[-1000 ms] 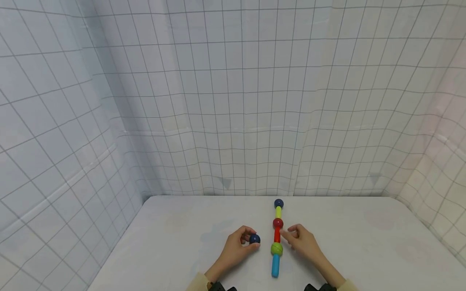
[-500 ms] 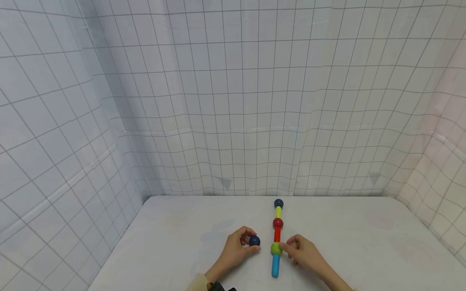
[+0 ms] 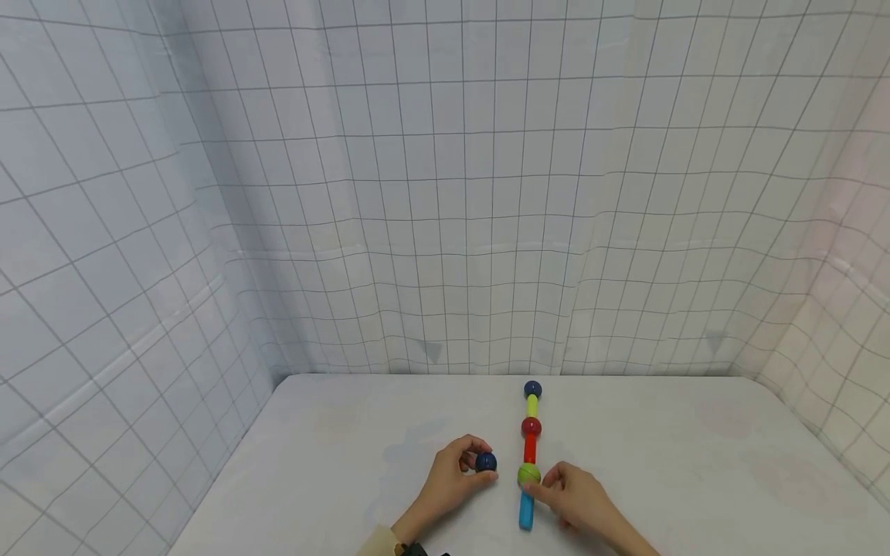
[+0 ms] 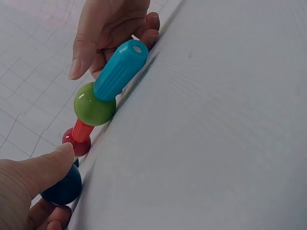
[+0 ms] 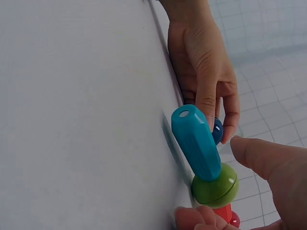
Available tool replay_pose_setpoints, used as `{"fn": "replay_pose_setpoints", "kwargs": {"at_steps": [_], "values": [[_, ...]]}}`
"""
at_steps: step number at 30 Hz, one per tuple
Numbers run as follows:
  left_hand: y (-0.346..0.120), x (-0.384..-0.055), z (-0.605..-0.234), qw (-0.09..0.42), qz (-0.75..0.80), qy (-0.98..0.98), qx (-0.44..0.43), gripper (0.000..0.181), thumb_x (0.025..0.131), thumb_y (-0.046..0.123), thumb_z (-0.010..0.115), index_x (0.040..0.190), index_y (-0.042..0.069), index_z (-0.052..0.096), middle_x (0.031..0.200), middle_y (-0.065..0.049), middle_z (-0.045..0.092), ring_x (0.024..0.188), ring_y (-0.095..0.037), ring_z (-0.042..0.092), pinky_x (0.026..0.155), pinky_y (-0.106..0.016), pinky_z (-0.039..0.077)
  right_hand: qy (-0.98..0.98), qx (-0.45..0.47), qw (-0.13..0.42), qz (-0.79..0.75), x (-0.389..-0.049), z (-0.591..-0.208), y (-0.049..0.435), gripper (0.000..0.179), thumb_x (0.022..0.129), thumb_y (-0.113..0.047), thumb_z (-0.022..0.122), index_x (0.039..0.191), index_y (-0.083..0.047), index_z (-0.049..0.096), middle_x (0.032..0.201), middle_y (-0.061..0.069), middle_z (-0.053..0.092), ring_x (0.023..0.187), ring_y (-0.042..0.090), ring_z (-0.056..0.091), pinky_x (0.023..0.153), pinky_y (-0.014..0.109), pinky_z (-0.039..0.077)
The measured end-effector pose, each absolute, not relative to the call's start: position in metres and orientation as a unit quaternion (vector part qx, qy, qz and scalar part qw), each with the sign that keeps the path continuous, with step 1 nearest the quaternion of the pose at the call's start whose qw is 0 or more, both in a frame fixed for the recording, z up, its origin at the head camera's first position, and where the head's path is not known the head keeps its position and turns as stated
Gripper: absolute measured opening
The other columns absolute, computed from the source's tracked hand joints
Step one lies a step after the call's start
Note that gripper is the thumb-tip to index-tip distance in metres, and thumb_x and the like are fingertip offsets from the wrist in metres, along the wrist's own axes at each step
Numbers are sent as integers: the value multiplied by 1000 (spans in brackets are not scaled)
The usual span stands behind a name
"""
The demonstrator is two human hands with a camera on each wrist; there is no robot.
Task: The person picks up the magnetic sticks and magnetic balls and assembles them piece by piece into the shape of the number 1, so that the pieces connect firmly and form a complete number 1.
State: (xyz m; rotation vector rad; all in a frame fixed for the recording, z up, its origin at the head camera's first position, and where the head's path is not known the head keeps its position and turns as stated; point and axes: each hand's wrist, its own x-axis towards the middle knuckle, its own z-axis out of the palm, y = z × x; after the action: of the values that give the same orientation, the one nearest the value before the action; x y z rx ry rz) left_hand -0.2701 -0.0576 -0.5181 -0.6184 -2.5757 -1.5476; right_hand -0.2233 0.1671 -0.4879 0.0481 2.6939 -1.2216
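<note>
My left hand (image 3: 450, 474) holds a dark blue ball (image 3: 486, 462) between thumb and fingers, low over the table. To its right lies a straight chain of toy balls and short sticks. From the near end it runs light blue stick (image 3: 526, 516), green ball (image 3: 528, 472), red stick (image 3: 530, 448), red ball (image 3: 531, 426), yellow stick (image 3: 531, 406) and a second dark blue ball (image 3: 532, 388). My right hand (image 3: 575, 496) is beside the near end, its thumb overlapping the green ball and light blue stick. In the right wrist view its thumb (image 5: 259, 154) and fingertips stand apart around the chain, gripping nothing.
The chain lies on a white table (image 3: 334, 463). A white sheet with a dark grid (image 3: 459, 232) hangs behind the table and along both sides.
My right hand has moved toward me along the chain, from the red stick to where the green ball meets the light blue stick. The left hand and its ball have stayed nearly still.
</note>
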Motion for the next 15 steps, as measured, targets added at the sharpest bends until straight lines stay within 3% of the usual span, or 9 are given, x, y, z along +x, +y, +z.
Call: {"fn": "replay_pose_setpoints", "kwargs": {"at_steps": [15], "values": [[-57,-266,-517,40,-494,-848,-190,31,76,21,81,102,18,63,95,9,57,80,-10,50,70,-24,45,919,-14,99,-381,-213,-486,160,48,79,-59,66,74,-12,55,53,-3,41,39,8,37,41,20,26]]}}
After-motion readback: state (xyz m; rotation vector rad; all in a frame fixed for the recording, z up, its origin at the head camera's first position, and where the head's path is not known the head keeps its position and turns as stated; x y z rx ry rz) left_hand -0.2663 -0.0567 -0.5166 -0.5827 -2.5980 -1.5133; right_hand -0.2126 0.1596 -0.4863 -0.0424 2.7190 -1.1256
